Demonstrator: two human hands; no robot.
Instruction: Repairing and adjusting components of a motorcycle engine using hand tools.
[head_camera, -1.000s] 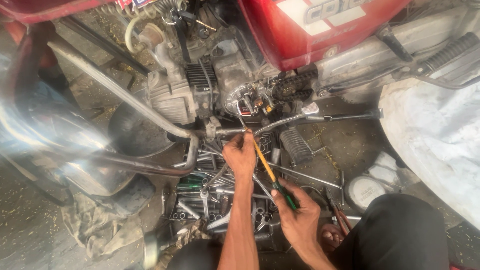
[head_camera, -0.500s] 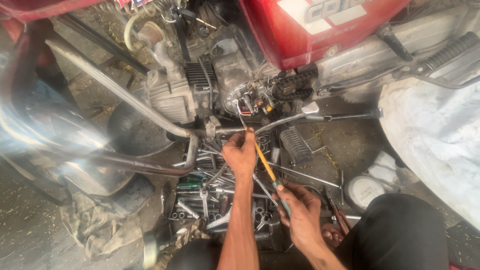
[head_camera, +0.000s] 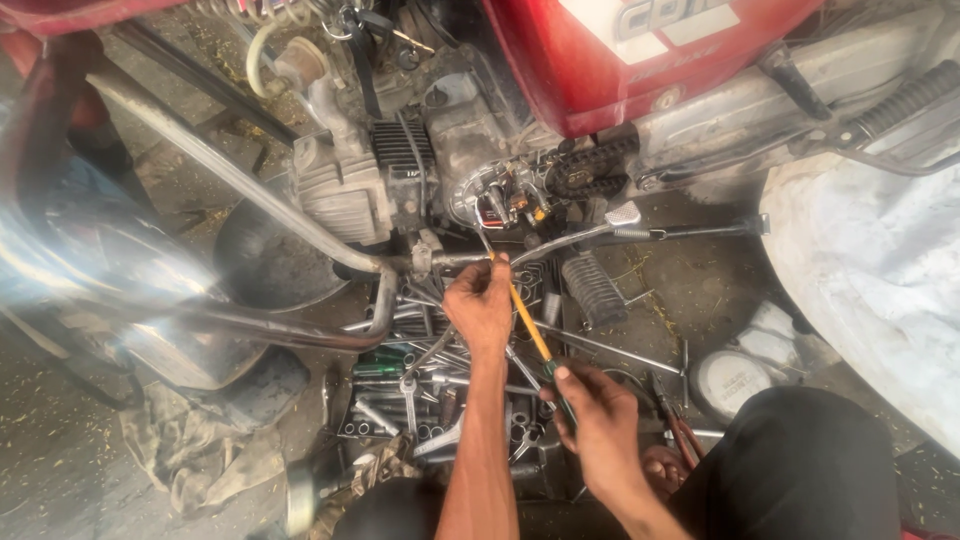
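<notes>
A red motorcycle lies over me with its grey engine (head_camera: 380, 185) exposed. My left hand (head_camera: 482, 305) pinches the metal shaft of a yellow-handled screwdriver (head_camera: 528, 322) just below the open engine side (head_camera: 500, 200), where small parts and wires show. My right hand (head_camera: 600, 430) grips the screwdriver's handle end lower down, near my knee. The screwdriver tip points up at the engine opening.
A tray of sockets and spanners (head_camera: 430, 395) lies under my arms. A chrome exhaust pipe (head_camera: 230, 175) runs left. The footpeg (head_camera: 595, 290) and gear lever (head_camera: 620, 218) sit to the right, a round metal cover (head_camera: 735, 380) on the floor, a rag (head_camera: 190, 450) at left.
The view has shifted slightly. Both hands stay on the screwdriver at the engine opening, and my right hand has turned a little on the handle.
</notes>
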